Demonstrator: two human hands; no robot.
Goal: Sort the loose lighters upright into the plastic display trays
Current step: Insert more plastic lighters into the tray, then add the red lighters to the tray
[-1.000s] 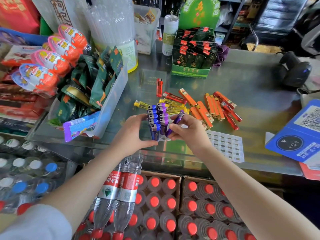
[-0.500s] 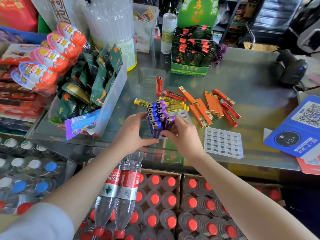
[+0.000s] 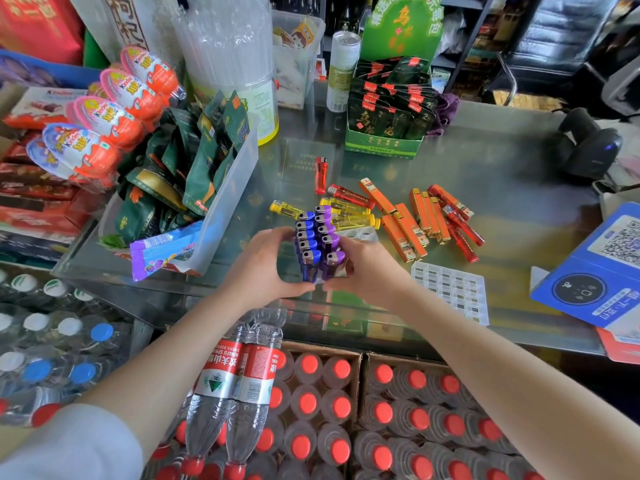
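On the glass table a clear plastic display tray stands near the front edge, loaded with two rows of upright lighters: a blue row on the left and a purple row on the right, their metal tops up. The left hand cups the tray's left side, fingers curled against the blue row and thumb running along the near bottom edge. The right hand wraps the right near corner, thumb meeting the left thumb under the front, fingers curled round the foremost purple lighter; how tightly it grips there cannot be told. Behind the tray lie loose yellow lighters on their sides, touching its far end, and beyond them a single red lighter lies apart. To the right, orange lighters and more red ones lie flat in a loose cluster. A second, empty gridded tray rests flat just right of the right wrist. A bin of green packets stands to the left, and bottled water sits below the table.
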